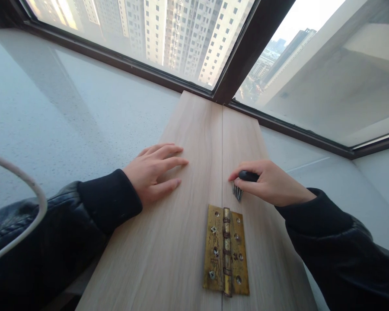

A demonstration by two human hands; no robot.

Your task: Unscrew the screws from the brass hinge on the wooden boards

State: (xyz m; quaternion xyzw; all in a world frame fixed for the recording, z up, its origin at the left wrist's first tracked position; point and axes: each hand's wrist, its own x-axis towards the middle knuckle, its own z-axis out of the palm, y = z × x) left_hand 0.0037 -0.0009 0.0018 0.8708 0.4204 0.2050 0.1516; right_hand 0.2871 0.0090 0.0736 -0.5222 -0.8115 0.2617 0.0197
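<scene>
My left hand lies with its fingers spread on the left pale wooden board. In my closed right hand is a screwdriver; only its black handle shows and the shaft is hidden. The thumb and fingertips of that hand are at a small bunch of screws on the right board. Nearer to me, a worn brass hinge lies open across the seam between the boards. Cross-head screws sit in some holes of its left leaf, and one stands proud.
The boards lie on a white speckled sill and reach the dark window frame. A white cable loops over at the left, in front of my sleeve. Tall buildings show through the glass.
</scene>
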